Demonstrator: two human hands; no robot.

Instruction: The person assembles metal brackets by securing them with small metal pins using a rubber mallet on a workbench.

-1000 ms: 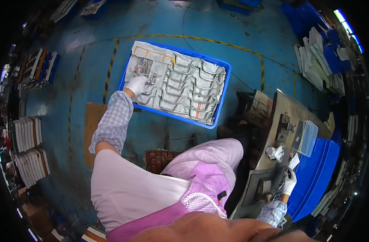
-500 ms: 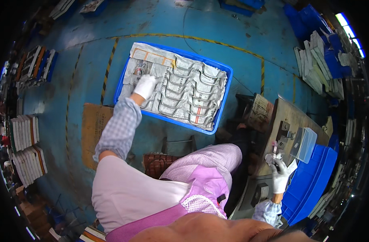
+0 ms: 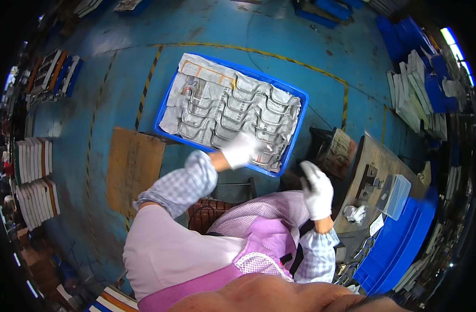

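Observation:
A blue tray (image 3: 169, 115) lined with printed paper (image 3: 196, 86) stands ahead of me, with several U-shaped bent metal rods (image 3: 237, 106) laid on the paper in columns. My left hand (image 3: 239, 150), in a white glove, is over the tray's near edge by the middle and right columns. Its fingers are smeared by motion, so whether they hold anything is unclear. Between the tray and the workbench (image 3: 386, 153) on the right, my right hand (image 3: 317, 193) is raised in a white glove. Its fingers are stretched out with the thumb apart, and nothing shows in them.
Metal blocks (image 3: 369, 178), a crumpled white cloth (image 3: 355, 213) and a clear plastic box (image 3: 395, 196) sit on the bench. Beside it is a blue crate (image 3: 399, 247), with bent metal rods (image 3: 360, 252) near its left side. A brown board (image 3: 134, 166) lies left of the tray.
My left hand has swung right and nearer from the tray's left part, uncovering rods in the left column. My right hand has left the bench and moved left toward the tray.

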